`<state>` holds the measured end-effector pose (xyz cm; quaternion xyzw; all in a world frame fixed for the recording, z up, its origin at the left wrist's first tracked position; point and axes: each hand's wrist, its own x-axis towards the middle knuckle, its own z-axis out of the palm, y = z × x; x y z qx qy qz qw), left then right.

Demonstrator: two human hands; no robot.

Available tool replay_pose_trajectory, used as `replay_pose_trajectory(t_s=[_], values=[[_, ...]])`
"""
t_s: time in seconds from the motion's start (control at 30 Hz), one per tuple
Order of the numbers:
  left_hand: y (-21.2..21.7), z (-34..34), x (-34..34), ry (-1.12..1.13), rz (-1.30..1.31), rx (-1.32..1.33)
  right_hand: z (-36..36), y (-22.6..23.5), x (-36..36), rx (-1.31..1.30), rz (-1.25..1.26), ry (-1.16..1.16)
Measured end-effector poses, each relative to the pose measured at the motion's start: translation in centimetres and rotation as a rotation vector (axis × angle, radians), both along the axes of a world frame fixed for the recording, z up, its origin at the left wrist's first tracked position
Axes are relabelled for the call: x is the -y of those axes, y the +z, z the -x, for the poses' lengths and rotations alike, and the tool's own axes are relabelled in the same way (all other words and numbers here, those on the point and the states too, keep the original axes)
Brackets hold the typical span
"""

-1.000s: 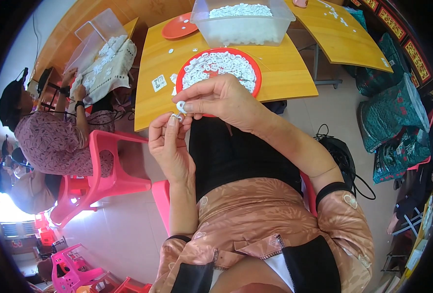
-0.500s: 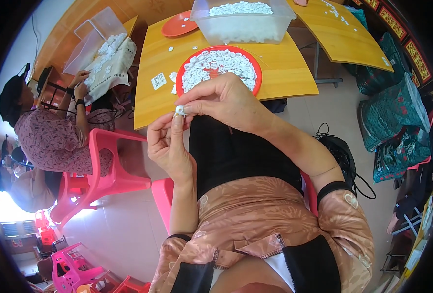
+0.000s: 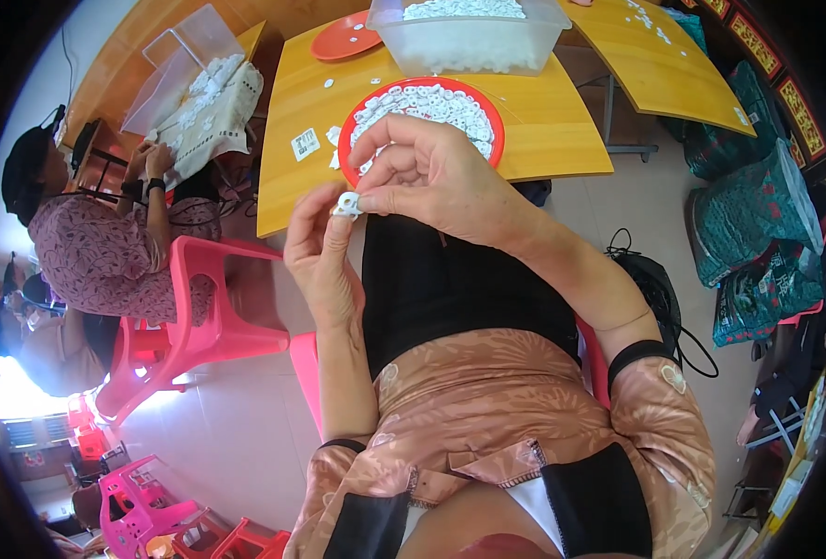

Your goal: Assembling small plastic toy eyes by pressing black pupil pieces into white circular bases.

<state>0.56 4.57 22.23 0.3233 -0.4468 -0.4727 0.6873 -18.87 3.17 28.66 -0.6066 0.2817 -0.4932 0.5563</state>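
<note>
In front of my lap, my left hand (image 3: pixel 324 261) pinches a small white plastic piece (image 3: pixel 347 202) with a round hole between thumb and fingertips. From the right, my right hand (image 3: pixel 436 177) reaches over with its thumb against the same piece. Its index finger is lifted away from the thumb and the other fingers are curled. Just beyond my hands, a red round tray (image 3: pixel 500 140) full of similar white pieces sits on the yellow table (image 3: pixel 552 140). My right hand hides part of the tray's near side.
Behind the tray stands a clear plastic bin (image 3: pixel 469 47) of white pieces, beside an orange-red plate (image 3: pixel 343 39). A printed card (image 3: pixel 305 143) lies left of the tray. Another person (image 3: pixel 105 242) works at the left near a pink chair (image 3: pixel 189 298). Green bags (image 3: pixel 748 214) are piled right.
My right index finger has lifted off the white piece, while the thumb stays against it. The piece shows more openly. The view has shifted slightly.
</note>
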Motion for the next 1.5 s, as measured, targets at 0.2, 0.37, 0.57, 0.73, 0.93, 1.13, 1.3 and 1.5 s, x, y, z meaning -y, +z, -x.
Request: replay_pose_trajectory(t_s=[0.2,0.37,0.57,0.73,0.93,1.13,1.3,1.5], values=[[-0.1,-0.5,-0.1,-0.335,0.124,0.04,0.0,0.4,-0.8,0.071,-0.113,0.07],[0.6,0.4,-1.2,-0.246,0.146,0.069,-0.5,0.1,-1.1,0.149,-0.115,0.069],[1.2,0.8,-1.6,-0.238,0.089,-0.155,-1.2,0.8,-1.3,0.191,-0.198,0.104],[0.3,1.2,-1.7,-0.171,0.076,-0.132,-1.5,0.0,-1.2,-0.129,-0.109,0.195],[-0.1,0.4,-1.9,-0.206,0.067,-0.14,-1.7,-1.0,-1.2,0.099,-0.356,0.349],[0.2,0.1,-2.4,-0.209,0.019,-0.234,-2.9,-1.2,-2.5,-0.225,0.289,0.046],[-0.2,0.3,-2.9,-0.203,0.021,-0.287,-4.1,-2.1,-3.0,-0.408,0.481,-0.111],[-0.6,1.7,-4.6,-0.177,0.01,-0.331,-5.4,-4.5,-3.1,-0.466,0.861,-0.46]])
